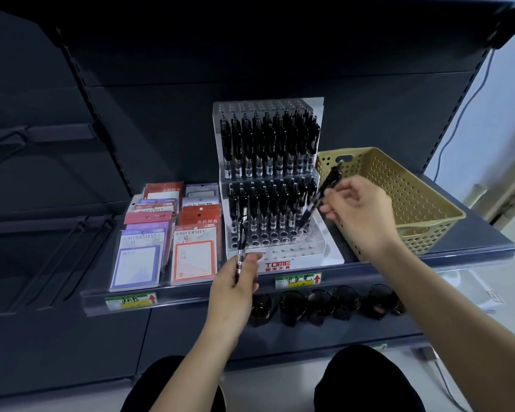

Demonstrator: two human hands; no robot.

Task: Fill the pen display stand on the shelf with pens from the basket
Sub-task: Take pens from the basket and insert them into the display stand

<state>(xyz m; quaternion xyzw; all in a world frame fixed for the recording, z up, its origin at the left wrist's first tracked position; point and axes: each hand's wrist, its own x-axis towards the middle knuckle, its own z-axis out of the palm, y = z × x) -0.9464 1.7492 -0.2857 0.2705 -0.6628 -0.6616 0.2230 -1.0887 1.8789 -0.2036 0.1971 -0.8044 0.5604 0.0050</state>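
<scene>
Knees (173, 388) lowest in view | left grip (235, 281) clenched round pen (241, 242), upright before pen stand (280, 263) front-left | right grip (357, 209) pinching tilted second pen (318, 197), tip at stand's right-side holes | stand on shelf (482, 231), basket (414, 203) just beside it on the right

1. The clear tiered pen stand (280, 257) sits on the shelf (482, 236), back rows full of black pens (268, 144), front holes empty.
2. The tan perforated basket (414, 203) stands just right of it.
3. A tilted pen (318, 197) points tip-down at its right side; an upright pen (241, 242) is at its front left.
</scene>
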